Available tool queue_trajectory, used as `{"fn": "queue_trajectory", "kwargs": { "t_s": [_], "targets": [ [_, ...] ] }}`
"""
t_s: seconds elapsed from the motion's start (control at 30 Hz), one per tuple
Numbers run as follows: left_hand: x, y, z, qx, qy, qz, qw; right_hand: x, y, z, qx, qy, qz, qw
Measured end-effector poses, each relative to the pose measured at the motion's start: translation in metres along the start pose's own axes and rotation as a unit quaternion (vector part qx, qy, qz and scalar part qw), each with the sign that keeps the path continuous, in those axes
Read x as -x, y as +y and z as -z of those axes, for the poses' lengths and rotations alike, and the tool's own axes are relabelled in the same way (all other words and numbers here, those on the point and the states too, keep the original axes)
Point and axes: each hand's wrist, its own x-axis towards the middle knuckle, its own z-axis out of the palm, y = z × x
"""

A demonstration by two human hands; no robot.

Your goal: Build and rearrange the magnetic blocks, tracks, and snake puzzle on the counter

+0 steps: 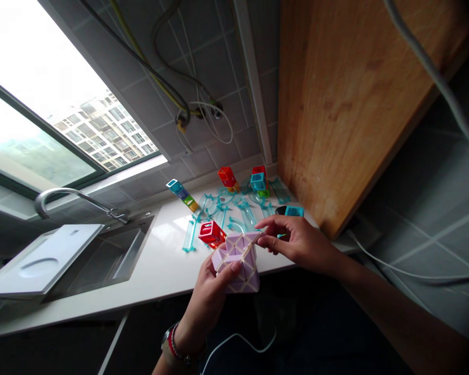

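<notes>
A lilac twisty snake puzzle (240, 271), made of triangular wedges with pale edges, is folded into a chunky block over the counter's front edge. My left hand (211, 286) is closed round its lower left side, with the thumb pressed on the near face. At the puzzle's upper right corner, the thumb and fingers of my right hand (293, 239) pinch a pointed wedge. Just behind the puzzle, a red see-through block (211, 233) rests on the white counter (166, 268).
Several teal track pieces (244, 212) lie across the counter. Coloured block stacks (183, 195) stand farther back, near another red block (227, 178). On the left are a sink (119, 255), a tap (78, 191) and a white board (47, 260). A wooden panel (336, 104) rises at right.
</notes>
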Motion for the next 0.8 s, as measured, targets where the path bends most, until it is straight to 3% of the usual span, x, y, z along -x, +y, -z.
{"fn": "queue_trajectory", "kwargs": {
  "t_s": [0.3,0.5,0.8],
  "targets": [
    [0.004,0.009,-0.001,-0.086,-0.014,-0.034,0.996,0.002,-0.011,0.008,0.027,-0.061,0.039,0.997],
    [0.003,0.010,-0.002,-0.132,-0.007,-0.064,0.989,0.002,-0.012,0.008,0.024,-0.063,0.030,0.997],
    [0.003,0.007,-0.005,-0.176,-0.048,-0.045,0.982,0.003,-0.013,0.011,0.050,-0.074,0.020,0.996]
  ]
}}
